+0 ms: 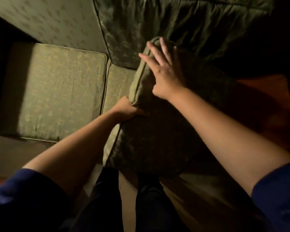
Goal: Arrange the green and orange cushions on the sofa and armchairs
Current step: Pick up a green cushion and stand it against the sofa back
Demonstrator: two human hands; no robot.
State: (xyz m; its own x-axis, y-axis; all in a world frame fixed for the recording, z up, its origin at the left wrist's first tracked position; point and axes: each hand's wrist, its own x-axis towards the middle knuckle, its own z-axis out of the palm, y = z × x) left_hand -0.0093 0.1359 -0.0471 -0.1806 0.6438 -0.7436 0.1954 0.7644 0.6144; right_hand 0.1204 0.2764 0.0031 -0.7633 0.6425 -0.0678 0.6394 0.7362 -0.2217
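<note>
Two hands [164, 71] hold green cushion [157, 91]; right side dark.

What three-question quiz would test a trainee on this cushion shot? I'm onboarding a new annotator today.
1. True or false: the left hand grips the near corner of the green cushion.
2. Multiple choice: the right hand is A) curled in a fist, B) lying on the cushion with fingers straight and spread, C) out of view.
3. Fill in: the cushion leans toward the sofa's dark green ____ cushion.

Key: 1 true; 2 B; 3 back.
</note>
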